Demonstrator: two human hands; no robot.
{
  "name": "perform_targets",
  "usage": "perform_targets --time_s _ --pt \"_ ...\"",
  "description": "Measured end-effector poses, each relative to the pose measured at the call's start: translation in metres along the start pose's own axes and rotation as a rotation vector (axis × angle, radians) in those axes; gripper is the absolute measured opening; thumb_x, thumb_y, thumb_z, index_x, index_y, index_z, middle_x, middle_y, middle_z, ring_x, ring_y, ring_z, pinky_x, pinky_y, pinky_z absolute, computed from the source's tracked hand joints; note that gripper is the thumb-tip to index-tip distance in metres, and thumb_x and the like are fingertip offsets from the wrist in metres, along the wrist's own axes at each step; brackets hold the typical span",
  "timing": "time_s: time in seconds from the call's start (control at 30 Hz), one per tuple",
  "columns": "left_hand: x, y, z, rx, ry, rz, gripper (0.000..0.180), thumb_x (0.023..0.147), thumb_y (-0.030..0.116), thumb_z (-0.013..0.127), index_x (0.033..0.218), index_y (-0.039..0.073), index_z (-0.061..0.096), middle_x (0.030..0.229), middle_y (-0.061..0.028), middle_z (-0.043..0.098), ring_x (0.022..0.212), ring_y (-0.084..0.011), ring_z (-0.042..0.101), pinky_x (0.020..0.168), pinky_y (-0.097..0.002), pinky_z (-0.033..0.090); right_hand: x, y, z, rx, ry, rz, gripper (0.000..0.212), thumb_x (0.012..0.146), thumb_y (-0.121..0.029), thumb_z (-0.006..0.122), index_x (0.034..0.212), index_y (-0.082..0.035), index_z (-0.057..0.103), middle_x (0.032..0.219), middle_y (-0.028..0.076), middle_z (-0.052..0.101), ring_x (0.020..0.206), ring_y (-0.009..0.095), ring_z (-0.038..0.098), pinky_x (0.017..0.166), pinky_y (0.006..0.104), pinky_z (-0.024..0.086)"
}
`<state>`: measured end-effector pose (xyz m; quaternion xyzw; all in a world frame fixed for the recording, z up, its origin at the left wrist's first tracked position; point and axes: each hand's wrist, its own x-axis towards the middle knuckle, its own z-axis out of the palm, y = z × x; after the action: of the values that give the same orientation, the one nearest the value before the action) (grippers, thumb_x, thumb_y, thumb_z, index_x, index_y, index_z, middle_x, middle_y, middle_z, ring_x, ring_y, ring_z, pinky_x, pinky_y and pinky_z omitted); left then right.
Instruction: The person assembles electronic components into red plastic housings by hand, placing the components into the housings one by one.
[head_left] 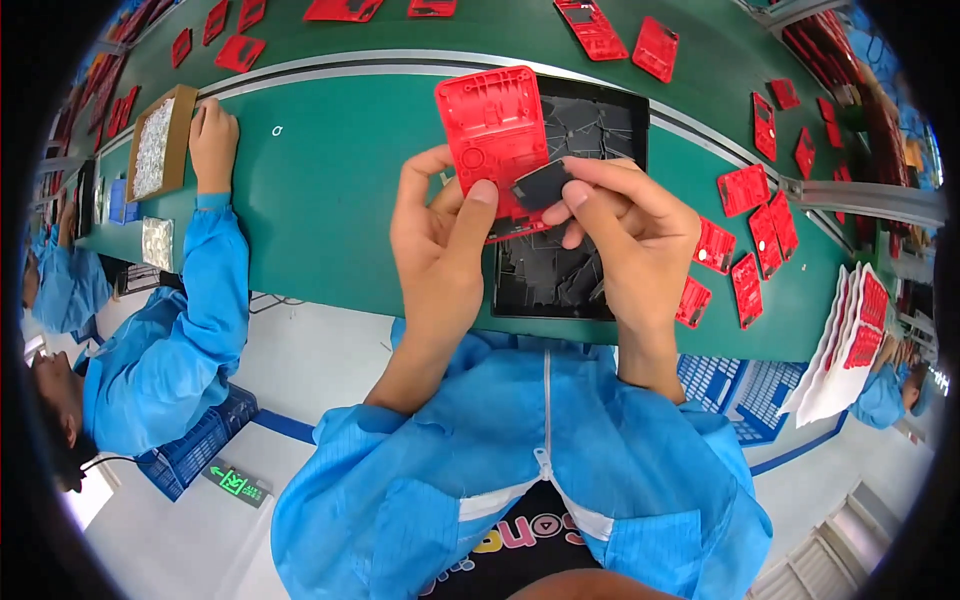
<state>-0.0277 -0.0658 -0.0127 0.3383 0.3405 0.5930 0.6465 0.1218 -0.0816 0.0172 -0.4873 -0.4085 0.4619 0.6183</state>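
Note:
My left hand [440,235] is closed round a red plastic housing [495,115], its thumb pressing on the inner face. The housing is tilted up, with ribs and a round recess showing. Between thumb and fingers, my right hand [635,225] pinches a thin dark rectangular piece [543,190] that lies against the lower part of the housing. Whether that piece is seated or only touching, I cannot tell. Below both hands stands a black tray [520,300] holding many similar flat dark pieces.
Red housings [743,190] lie on the green table [340,180] at the right. More red parts [655,50] sit on the belt beyond the metal rail. At left, a co-worker's arm [215,250] rests by a cardboard box [180,140] of small parts. White stacked trays [850,340] stand far right.

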Motion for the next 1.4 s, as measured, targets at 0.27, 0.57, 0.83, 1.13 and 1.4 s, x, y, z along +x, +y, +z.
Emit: perform_targets --time_s 0.27,0.57,0.83,1.13,1.4 --pt "-0.005 0.000 0.002 -0.087 -0.071 0.016 0.036 0.100 -0.004 0.057 0.132 -0.001 0.040 0.124 -0.0242 0.067 0.113 -0.0220 0.067 0.096 -0.0347 0.056 -0.007 0.005 0.003 0.029 0.131 -0.005 0.014 0.089 0.008 0.073 0.102 0.004 0.069 0.079 0.004 0.070 0.067 0.005 0.065 0.057 0.0168 0.046" --pt "-0.005 -0.001 0.001 -0.070 -0.074 0.020 0.036 0.099 -0.005 0.059 0.129 -0.001 0.040 0.124 -0.0236 0.067 0.114 -0.0209 0.066 0.097 -0.0340 0.056 -0.009 0.012 0.002 -0.131 0.129 -0.127 0.011 0.088 0.008 0.075 0.098 0.004 0.071 0.073 -0.004 0.062 0.061 -0.003 0.047 0.054 0.0153 0.035" --pt "-0.006 0.001 0.005 -0.058 -0.069 0.014 0.037 0.098 -0.005 0.061 0.128 0.000 0.040 0.123 -0.0232 0.068 0.113 -0.0209 0.067 0.096 -0.0338 0.056 -0.011 0.010 0.002 -0.065 0.177 -0.084 0.012 0.086 0.010 0.075 0.096 0.003 0.073 0.077 -0.004 0.060 0.060 -0.003 0.042 0.052 0.0174 0.028" --pt "-0.006 0.001 0.003 -0.053 -0.098 0.008 0.037 0.098 -0.005 0.061 0.128 -0.001 0.039 0.123 -0.0249 0.068 0.113 -0.0232 0.068 0.096 -0.0351 0.057 -0.004 0.003 -0.016 -0.109 0.033 -0.063 0.015 0.082 0.012 0.076 0.094 0.003 0.075 0.075 -0.003 0.058 0.058 -0.002 0.037 0.051 0.0194 0.027" --pt "-0.003 -0.001 0.010 -0.122 -0.129 -0.077 0.057 0.097 -0.009 0.053 0.147 0.001 0.028 0.133 -0.0225 0.060 0.123 -0.0242 0.062 0.104 -0.0377 0.051 -0.003 0.010 -0.016 -0.206 0.042 -0.141 0.017 0.079 0.012 0.077 0.093 0.002 0.077 0.094 0.002 0.065 0.059 -0.001 0.038 0.052 0.0191 0.028"
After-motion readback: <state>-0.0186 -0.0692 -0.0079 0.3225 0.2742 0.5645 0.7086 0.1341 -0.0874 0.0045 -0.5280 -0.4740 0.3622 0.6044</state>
